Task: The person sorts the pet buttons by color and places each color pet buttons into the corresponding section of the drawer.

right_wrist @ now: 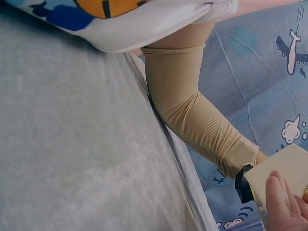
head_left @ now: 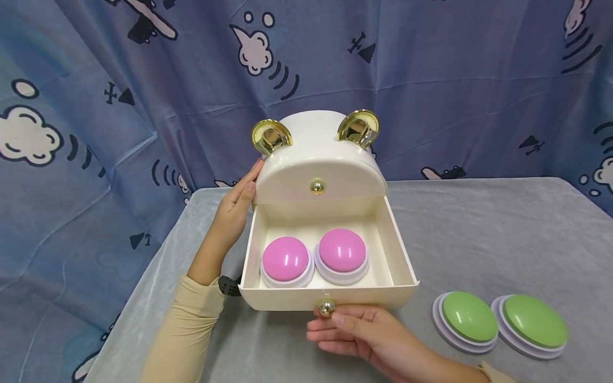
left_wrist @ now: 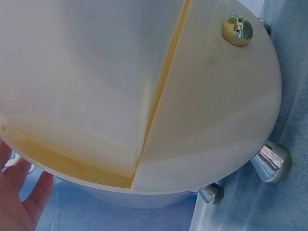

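A white storage box [head_left: 313,133] with two gold ears stands in the head view, its lower drawer [head_left: 383,297] pulled out toward me. Inside the drawer sit two pink domed buttons, a left one [head_left: 285,258] and a right one [head_left: 342,250], on pale round bases. My left hand [head_left: 233,210] rests with fairly straight fingers against the box's left side; part of it is hidden behind the box. At the drawer front, my right hand [head_left: 366,331] pinches the gold knob [head_left: 326,307] between thumb and forefinger. The right wrist view catches that hand [right_wrist: 284,204] only at its edge.
Two green domed buttons, one nearer [head_left: 469,316] and one farther right [head_left: 536,320], lie on the grey cloth-covered table [head_left: 488,234], right of the drawer. A second gold knob [head_left: 317,186] marks the closed upper part. Behind hangs a blue patterned curtain [head_left: 431,106].
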`<state>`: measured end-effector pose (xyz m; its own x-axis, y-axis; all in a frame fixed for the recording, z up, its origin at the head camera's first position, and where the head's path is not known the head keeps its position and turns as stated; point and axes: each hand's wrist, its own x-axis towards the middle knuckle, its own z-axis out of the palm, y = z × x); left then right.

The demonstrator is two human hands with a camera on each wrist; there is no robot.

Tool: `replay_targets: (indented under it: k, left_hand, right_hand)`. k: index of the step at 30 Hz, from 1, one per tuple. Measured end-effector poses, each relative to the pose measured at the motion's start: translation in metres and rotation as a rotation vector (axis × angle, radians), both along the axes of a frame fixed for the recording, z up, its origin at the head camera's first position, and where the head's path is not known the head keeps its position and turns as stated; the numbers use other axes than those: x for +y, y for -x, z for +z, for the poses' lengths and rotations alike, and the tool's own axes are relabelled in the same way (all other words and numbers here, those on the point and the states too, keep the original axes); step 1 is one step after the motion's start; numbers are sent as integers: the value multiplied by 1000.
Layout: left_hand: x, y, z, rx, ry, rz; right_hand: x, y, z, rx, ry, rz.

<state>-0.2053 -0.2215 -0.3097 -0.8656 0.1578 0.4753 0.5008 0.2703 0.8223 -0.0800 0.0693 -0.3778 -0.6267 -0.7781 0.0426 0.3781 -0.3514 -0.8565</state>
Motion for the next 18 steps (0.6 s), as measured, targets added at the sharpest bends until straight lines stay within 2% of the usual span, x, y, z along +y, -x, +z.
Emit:
replay_targets:
  k: [6,9,13,18]
  left_hand:
    - [-1,0,0,-1,-5,1]
    - [-1,-1,1,-2,-1,3]
    - [-2,0,1,0,0,3]
    - [-2,0,0,1,0,-5]
  right_hand:
    - [-1,-1,3,-113,-35,-40]
    - [-2,-3,3,-136,-37,-64]
    - [-5,-5,5,-150,-40,-96]
    - [-7,-2,12,-99,-36,-140]
